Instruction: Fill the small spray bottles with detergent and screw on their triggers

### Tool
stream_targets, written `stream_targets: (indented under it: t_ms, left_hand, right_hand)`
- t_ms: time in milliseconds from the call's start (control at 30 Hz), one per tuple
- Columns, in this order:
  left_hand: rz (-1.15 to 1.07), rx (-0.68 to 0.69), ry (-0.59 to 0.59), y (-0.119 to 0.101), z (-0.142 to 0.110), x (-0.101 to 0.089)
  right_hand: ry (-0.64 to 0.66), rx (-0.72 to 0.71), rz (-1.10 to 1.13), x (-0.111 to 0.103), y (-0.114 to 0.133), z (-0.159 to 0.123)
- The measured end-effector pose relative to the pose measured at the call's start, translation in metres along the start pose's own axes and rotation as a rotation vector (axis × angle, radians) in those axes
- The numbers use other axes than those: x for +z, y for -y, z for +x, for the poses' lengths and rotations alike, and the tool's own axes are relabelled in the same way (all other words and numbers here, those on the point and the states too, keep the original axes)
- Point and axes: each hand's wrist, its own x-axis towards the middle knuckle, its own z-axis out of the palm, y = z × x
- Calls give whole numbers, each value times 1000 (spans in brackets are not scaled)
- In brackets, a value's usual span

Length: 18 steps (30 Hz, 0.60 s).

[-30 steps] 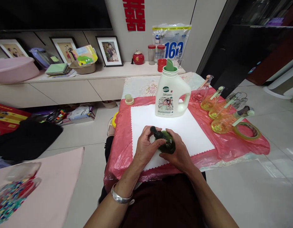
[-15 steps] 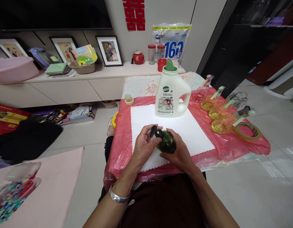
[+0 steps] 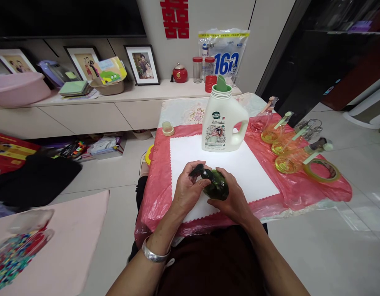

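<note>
A dark green pump bottle is between my two hands above the white mat. My right hand wraps round the bottle's body from the right. At its neck, my left hand has its thumb and fingers closed around the black pump head, whose spout points left toward my palm. Just beyond my hands stands a large white detergent jug, uncapped, with a green pouring lip. Its pale see-through cap rests on the red plastic sheet at the left.
Several spray bottles with yellow or pink contents line the table's right side, near a tape roll. Behind stands a cabinet with jars, photo frames and a pink basin. A pink table with colourful small pieces is lower left.
The pump head's spout has turned a little, now pointing more to the left, within my left hand. My right hand keeps the same hold on the bottle.
</note>
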Motion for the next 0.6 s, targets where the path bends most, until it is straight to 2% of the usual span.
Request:
stream_targets:
  t_ms: [500, 600]
  left_hand:
    - [-178, -33, 165, 3, -2, 1]
    - [-209, -30, 147, 5, -4, 4]
  right_hand:
    - [-57, 20, -5, 6, -7, -7]
    - [-91, 15, 15, 10, -12, -8]
